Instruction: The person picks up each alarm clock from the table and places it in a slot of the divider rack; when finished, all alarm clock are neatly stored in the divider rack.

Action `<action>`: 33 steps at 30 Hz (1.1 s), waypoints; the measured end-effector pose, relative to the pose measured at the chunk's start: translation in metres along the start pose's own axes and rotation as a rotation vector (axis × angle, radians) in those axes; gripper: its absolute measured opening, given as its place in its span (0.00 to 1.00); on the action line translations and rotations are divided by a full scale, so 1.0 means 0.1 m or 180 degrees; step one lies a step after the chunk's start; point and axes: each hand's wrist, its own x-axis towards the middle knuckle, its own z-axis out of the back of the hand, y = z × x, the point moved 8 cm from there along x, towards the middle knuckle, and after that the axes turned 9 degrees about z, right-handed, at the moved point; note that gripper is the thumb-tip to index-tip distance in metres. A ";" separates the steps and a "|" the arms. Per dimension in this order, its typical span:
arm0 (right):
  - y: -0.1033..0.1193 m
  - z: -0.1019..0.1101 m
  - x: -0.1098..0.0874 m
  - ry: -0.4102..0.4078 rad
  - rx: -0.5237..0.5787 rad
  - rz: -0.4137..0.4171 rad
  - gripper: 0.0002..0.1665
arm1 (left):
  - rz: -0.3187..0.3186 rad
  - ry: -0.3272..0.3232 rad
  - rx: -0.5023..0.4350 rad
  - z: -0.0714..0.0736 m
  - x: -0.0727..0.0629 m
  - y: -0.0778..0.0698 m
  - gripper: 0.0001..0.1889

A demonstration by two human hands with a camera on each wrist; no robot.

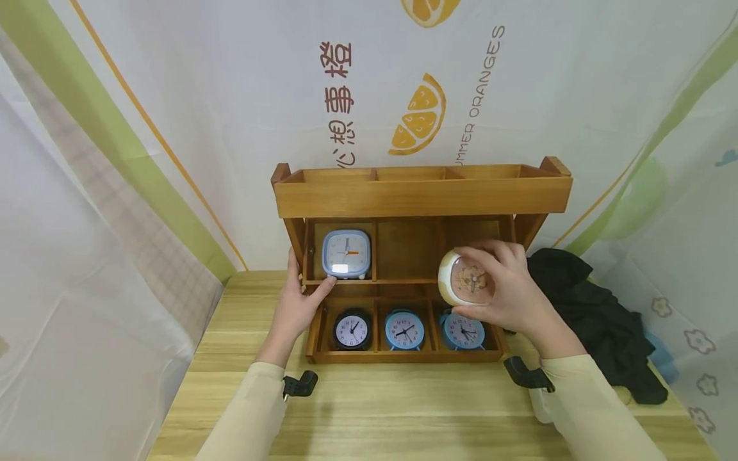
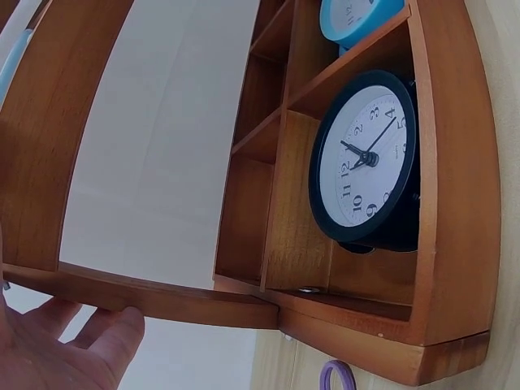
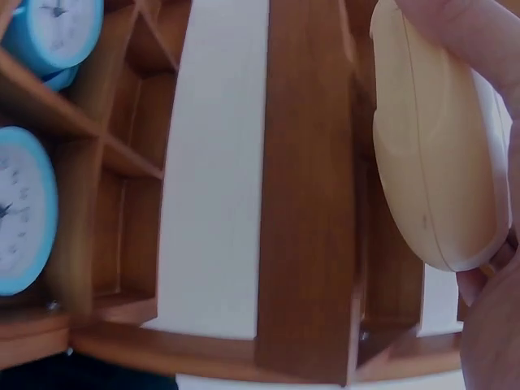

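Observation:
A tiered wooden rack stands on the table. My right hand holds a small rounded alarm clock with a cream-white case and a pinkish face, thumb and fingers about its edge, in front of the middle tier's right side. Its smooth cream back shows in the right wrist view. At the rack's left side, my left hand grips the side upright, fingers along the outside and thumb at the shelf's front. Just above that thumb, a pale-blue square clock sits in the middle tier's left compartment.
The lowest tier holds a black round clock, a blue clock and another blue clock. Black cloth lies right of the rack. A white printed curtain hangs behind. A purple ring-like item lies near the rack's left foot.

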 end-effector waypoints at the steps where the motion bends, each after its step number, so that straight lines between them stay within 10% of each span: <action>1: 0.00 -0.01 0.04 0.0002 0.0006 0.0014 0.63 | -0.0006 0.0003 -0.0001 0.00 0.00 0.00 0.60; 33: 0.12 -0.54 0.79 0.0367 0.0075 0.0067 0.59 | 0.0004 0.0007 -0.0003 0.01 0.00 0.01 0.60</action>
